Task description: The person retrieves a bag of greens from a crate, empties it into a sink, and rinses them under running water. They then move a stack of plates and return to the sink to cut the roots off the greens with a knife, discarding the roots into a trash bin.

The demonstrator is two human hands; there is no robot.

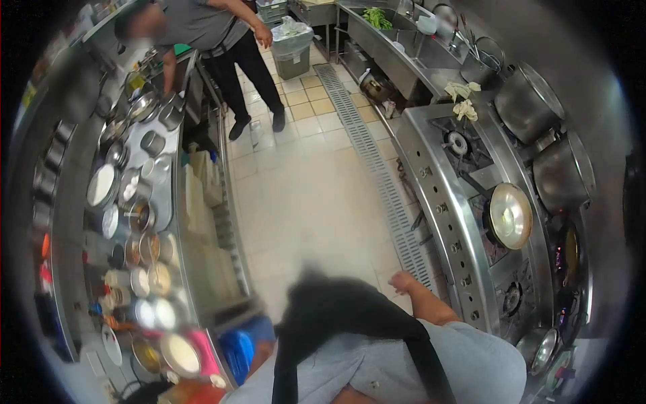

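Note:
My right hand (404, 282) hangs at my side above the tiled floor, left of the stove's front, with nothing in it and its fingers loosely apart. A small blurred part of my left hand (261, 355) shows beside a blue container (237, 351) at the lower left; its fingers are hidden. Across the stove (434, 182) from my right hand, a frying pan (517, 232) sits on a burner with a little pale food or liquid in it. Another shallow pan (540, 350) stands at the stove's near end.
A co-worker (232, 57) leans over the left counter (168, 195), which carries several bowls and containers. Large pots (528, 104) stand behind the stove. Cloths (464, 101) lie on its far corner. A lined bin (293, 60) and a floor drain grate (356, 128) are ahead.

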